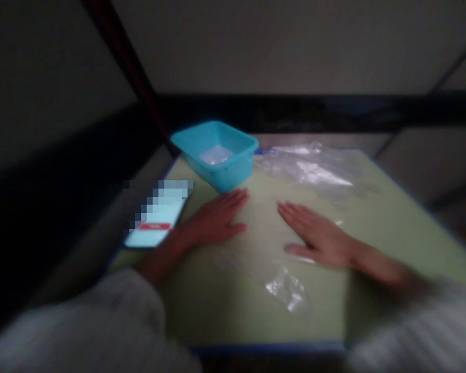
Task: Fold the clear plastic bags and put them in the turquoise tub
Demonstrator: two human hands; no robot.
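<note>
Over the green tabletop (399,223), extending left hand (219,217) and right hand (326,237) palm-down with thumbs spread, apparently to keep clear plastic bag (287,290) flat.

The table (396,212) looked smooth and matt. By its far left corner, the tub (236,173) was moulded plastic with a soft, low sheen. Along the far edge, the pile (314,168) was thin, clear plastic film, crinkled and glossy, with bright glints. Toward the near edge, the bag (287,290) looked like similar see-through film, creased and shiny. At the left edge, the phone (147,238) had a smooth, glass-like face. The sleeves (101,321) appeared to be matt cloth.
</note>
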